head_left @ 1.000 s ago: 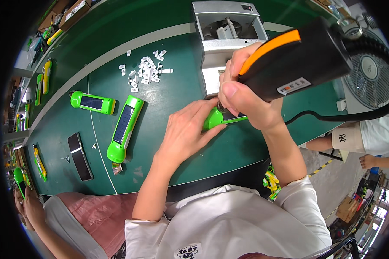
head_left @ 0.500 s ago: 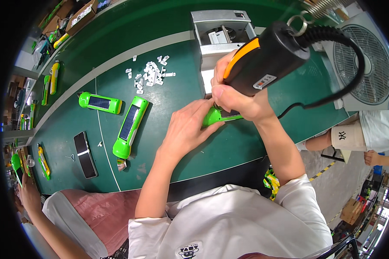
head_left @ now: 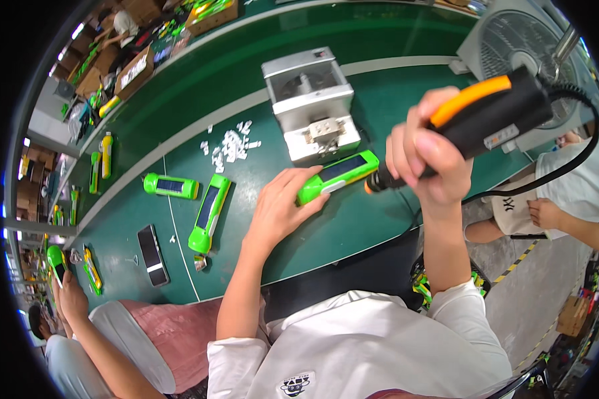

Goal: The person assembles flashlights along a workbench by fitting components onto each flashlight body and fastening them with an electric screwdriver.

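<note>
My left hand [head_left: 278, 203] grips the head end of a green flashlight [head_left: 346, 170] with a dark solar panel, which lies slanted on the green table. In my right hand [head_left: 436, 153] is a black electric screwdriver [head_left: 496, 114] with an orange lever and a cable. Its tip points down and left, just right of the flashlight's tail end and apart from it. Beyond the flashlight stands a silver metal machine [head_left: 309, 100] with an open top and a small block at its front. Two more green flashlights, one lying crosswise [head_left: 171, 186] and one nearly upright [head_left: 209, 211], rest to the left.
Small white plastic parts [head_left: 231, 147] lie in a heap left of the machine. A dark phone [head_left: 153, 256] lies farther left, near another person's hand [head_left: 72, 299] with a green flashlight. At the far right are a grey fan [head_left: 522, 56] and a second person [head_left: 552, 193].
My right hand has moved right with the screwdriver, away from the flashlight, uncovering its panel and the machine's front. The view has shifted; my left hand stays on the flashlight.
</note>
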`<state>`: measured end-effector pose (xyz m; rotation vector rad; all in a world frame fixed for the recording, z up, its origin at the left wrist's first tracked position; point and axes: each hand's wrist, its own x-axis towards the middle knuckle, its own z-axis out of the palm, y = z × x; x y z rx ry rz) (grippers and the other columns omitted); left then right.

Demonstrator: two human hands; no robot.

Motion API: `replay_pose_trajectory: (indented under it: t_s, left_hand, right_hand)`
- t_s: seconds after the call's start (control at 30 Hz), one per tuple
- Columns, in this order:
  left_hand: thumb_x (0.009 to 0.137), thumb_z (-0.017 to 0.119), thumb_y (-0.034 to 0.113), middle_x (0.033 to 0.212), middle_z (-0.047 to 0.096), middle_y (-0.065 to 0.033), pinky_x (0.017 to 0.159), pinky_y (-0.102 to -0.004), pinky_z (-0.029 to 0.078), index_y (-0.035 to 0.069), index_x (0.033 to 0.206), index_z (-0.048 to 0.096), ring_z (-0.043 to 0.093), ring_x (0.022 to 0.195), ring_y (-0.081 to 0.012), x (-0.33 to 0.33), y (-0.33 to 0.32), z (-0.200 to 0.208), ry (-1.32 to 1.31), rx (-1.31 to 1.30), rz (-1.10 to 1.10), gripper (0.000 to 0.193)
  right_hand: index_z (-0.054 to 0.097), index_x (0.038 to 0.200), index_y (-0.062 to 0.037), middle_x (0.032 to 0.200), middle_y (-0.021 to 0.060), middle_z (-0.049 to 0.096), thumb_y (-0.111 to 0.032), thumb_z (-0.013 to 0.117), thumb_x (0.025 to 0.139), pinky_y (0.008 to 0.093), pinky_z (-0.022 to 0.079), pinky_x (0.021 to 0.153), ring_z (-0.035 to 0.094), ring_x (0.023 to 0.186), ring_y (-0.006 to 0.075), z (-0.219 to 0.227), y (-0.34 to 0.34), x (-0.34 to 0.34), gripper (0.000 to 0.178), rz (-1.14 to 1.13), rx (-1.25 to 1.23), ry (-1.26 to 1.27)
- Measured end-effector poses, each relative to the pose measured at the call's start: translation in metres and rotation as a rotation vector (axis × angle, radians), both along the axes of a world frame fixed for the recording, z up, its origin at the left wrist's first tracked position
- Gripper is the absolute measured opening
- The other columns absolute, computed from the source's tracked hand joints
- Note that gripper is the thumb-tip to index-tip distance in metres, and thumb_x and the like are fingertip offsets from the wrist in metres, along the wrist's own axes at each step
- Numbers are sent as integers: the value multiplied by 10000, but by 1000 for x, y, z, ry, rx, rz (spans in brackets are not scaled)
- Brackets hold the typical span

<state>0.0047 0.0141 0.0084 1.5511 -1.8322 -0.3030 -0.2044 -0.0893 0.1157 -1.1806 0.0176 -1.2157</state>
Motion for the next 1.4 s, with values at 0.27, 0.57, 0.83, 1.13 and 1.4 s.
replay_pose_trajectory:
  t_s: [0.27,0.57,0.83,1.13,1.4]
  left_hand:
    - [853,778,216,977,727,-145,671,-313,542,-6,1209,690,675,696,-198,-59,-50,1,395,146,-36,428]
    - [901,737,302,682,656,-64,552,-275,501,38,1254,686,612,535,-109,-121,-126,15,167,117,-165,444]
    - [873,685,356,1085,660,-160,862,-468,565,45,1204,641,671,1003,-349,-172,-143,-10,-64,-137,-91,457]
    - [927,603,23,1263,633,-214,974,-438,519,-37,1278,597,613,1161,-391,-81,-38,39,145,-63,-168,356]
    - [1032,573,212,866,700,-74,515,-257,544,6,1111,676,670,723,-122,249,-54,82,623,-637,858,243]
  right_hand:
    - [591,1056,-1,654,17,581,-52,790,764,277,445,418,551,465,95,-8,61,-60,357,219,324,396]
    - [638,1041,-13,905,25,671,-49,763,799,291,520,761,634,844,117,-8,88,-49,275,338,140,307]
    - [582,1063,-1,664,36,572,30,726,807,260,440,433,537,498,104,-31,83,-64,296,239,345,171]
    - [417,1040,-26,579,25,440,-94,709,842,259,366,366,400,383,105,-44,54,-55,360,129,166,126]
    - [419,1187,25,636,28,433,-97,543,894,251,365,489,402,483,110,-40,22,-18,341,-478,167,117]
